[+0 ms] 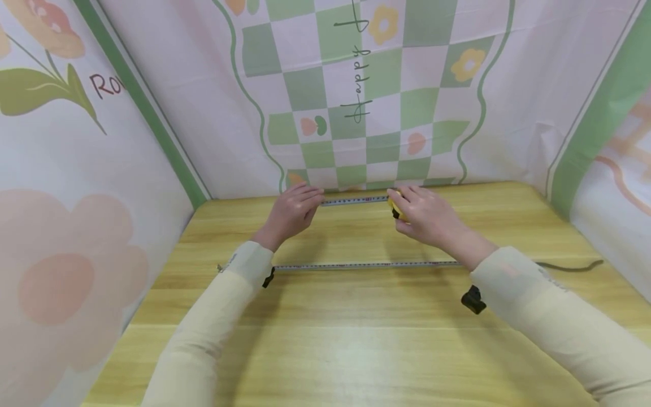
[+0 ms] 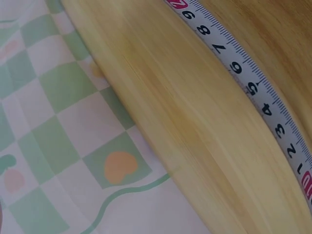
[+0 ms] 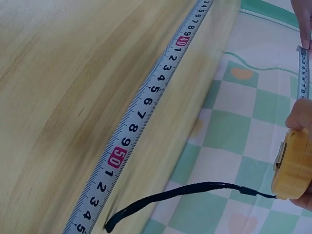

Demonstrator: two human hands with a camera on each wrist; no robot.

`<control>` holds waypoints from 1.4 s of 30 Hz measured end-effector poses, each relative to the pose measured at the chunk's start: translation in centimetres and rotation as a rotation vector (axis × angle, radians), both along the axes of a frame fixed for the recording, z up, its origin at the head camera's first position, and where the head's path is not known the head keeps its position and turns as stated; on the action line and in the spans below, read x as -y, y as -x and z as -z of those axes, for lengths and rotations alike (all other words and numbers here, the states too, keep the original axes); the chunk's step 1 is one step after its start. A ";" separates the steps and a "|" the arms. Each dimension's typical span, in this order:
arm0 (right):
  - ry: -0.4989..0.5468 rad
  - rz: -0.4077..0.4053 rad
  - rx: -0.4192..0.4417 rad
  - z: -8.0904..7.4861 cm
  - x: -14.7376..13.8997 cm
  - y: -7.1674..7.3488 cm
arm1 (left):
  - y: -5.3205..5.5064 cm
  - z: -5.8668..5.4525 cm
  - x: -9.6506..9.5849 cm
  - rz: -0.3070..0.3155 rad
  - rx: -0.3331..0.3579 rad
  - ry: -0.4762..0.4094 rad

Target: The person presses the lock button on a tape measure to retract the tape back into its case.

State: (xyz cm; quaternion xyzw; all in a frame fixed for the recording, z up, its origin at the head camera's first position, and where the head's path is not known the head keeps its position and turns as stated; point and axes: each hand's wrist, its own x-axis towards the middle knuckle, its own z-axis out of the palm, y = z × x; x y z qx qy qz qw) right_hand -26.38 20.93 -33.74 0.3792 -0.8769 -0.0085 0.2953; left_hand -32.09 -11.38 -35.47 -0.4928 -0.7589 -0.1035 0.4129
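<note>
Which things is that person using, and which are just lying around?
Part of the job:
yellow tape measure, held in the right hand
its pulled-out blade, pinched by the left hand

Probably just lying about:
numbered strip on the table, touched by neither hand

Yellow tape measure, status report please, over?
Left hand at free end of blade. Right hand grips yellow tape measure. Blade stretched between them, nothing visibly blocking. Second marked strip lies on tabletop, apart from blade.

Yellow tape measure (image 3: 292, 170) | blade (image 1: 356, 200) out — straight | near table's (image 1: 351, 350) far edge
</note>
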 end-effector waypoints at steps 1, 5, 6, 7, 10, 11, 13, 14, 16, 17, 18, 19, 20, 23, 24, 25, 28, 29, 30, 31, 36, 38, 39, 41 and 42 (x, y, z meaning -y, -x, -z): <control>0.001 -0.003 -0.004 0.0 0.0 0.0 | 0.0 0.0 0.0 0.001 -0.001 -0.001; 0.009 -0.013 -0.010 0.0 0.1 0.0 | -0.1 -0.1 -0.1 -0.001 -0.001 -0.001; 0.011 -0.013 -0.009 -0.1 0.2 0.0 | -0.1 -0.2 -0.1 -0.003 0.000 0.000; 0.012 -0.012 -0.007 -0.1 0.2 0.0 | -0.1 -0.2 -0.1 -0.004 0.001 0.001; 0.010 -0.005 0.000 -0.1 0.3 0.0 | -0.1 -0.3 -0.2 -0.010 0.002 0.006; 0.009 -0.002 0.003 -0.1 0.3 0.0 | -0.1 -0.3 -0.2 -0.013 0.001 0.008; 0.005 0.004 0.008 -0.1 0.3 -0.1 | -0.1 -0.3 -0.3 -0.014 -0.001 0.011; 0.004 0.006 0.010 -0.1 0.3 -0.1 | -0.1 -0.3 -0.3 -0.014 -0.002 0.012; 0.003 0.007 0.012 -0.1 0.4 -0.1 | -0.1 -0.3 -0.4 -0.012 -0.004 0.012; 0.002 0.006 0.011 -0.1 0.4 -0.1 | 0.0 -0.3 -0.4 -0.011 -0.004 0.012; 0.001 0.004 0.010 -0.2 0.4 -0.1 | 0.0 -0.2 -0.4 -0.008 -0.005 0.010; 0.002 0.003 0.010 -0.1 0.4 -0.1 | 0.0 -0.2 -0.4 -0.007 -0.006 0.007; 0.003 0.002 0.009 -0.1 0.5 0.0 | 0.1 -0.2 -0.4 -0.004 -0.007 0.005; 0.002 0.000 0.011 -0.1 0.5 0.0 | 0.2 -0.1 -0.5 0.002 -0.009 -0.001; 0.002 0.001 0.014 -0.1 0.6 0.0 | 0.2 -0.1 -0.5 0.004 -0.009 -0.002; 0.002 0.002 0.018 -0.1 0.6 0.0 | 0.2 -0.1 -0.5 0.004 -0.009 -0.002; -0.001 0.005 0.025 -0.2 0.7 -0.1 | 0.2 -0.1 -0.5 0.003 -0.007 0.000; -0.002 0.007 0.028 -0.2 0.7 -0.1 | 0.1 -0.1 -0.5 0.002 -0.005 0.001; -0.002 0.009 0.030 -0.2 0.8 -0.1 | 0.1 -0.1 -0.5 0.001 -0.005 0.002; -0.003 0.010 0.033 -0.2 0.8 -0.1 | 0.1 -0.1 -0.5 0.001 -0.003 0.004; -0.007 0.020 0.047 -0.2 0.9 -0.2 | 0.1 -0.1 -0.7 -0.007 0.001 0.015; -0.006 0.020 0.048 -0.2 0.9 -0.2 | 0.1 -0.1 -0.7 -0.009 0.000 0.016; -0.005 0.019 0.045 -0.2 0.9 -0.2 | 0.0 -0.1 -0.8 -0.010 0.000 0.016; -0.001 0.013 0.034 -0.1 1.0 -0.2 | 0.0 -0.1 -0.8 -0.012 -0.001 0.017; 0.001 0.008 0.027 -0.1 1.0 -0.2 | 0.0 -0.1 -0.9 -0.012 -0.004 0.016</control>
